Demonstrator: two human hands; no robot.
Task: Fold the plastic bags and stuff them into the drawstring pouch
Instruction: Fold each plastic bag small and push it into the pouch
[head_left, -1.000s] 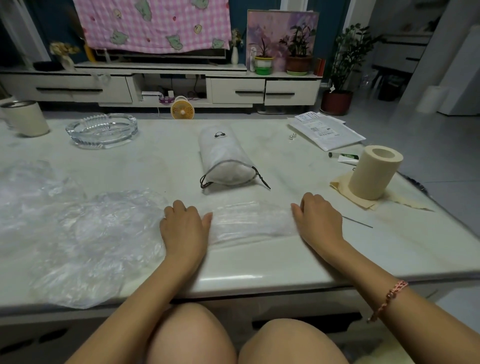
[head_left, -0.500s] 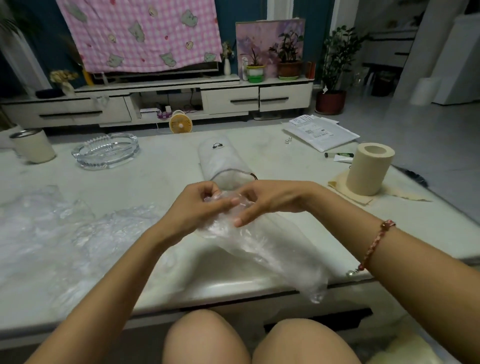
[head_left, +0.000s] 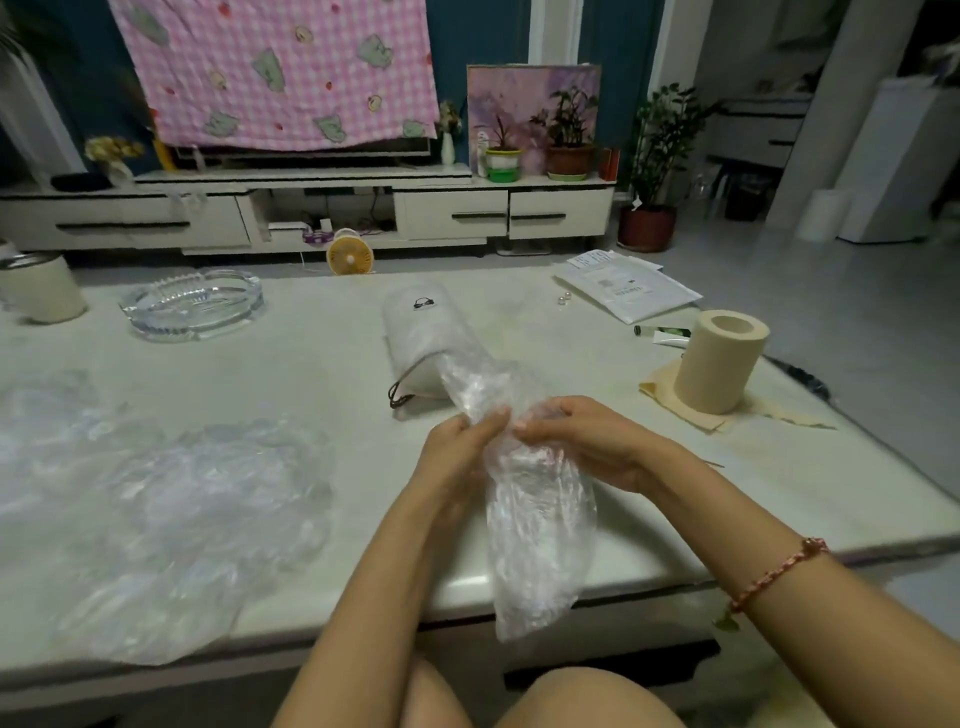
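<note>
Right now I hold the folded plastic bag (head_left: 540, 519) as a long strip, its axis running from my lap up toward the drawstring pouch (head_left: 421, 338). The pouch lies on the table (head_left: 311, 364) just beyond my hands, mouth facing me. My left hand (head_left: 457, 452) and right hand (head_left: 582, 441) both pinch the strip's upper part, fingertips nearly meeting. Neither is clearly nearer the pouch.

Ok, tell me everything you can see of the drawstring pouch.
The drawstring pouch is white, soft-looking fabric, plump and tube-shaped, lying on its side on the table. A small dark logo marks its far end; a dark cord loops out at the near end. The held plastic bag hides part of its mouth; contact cannot be told.
</note>
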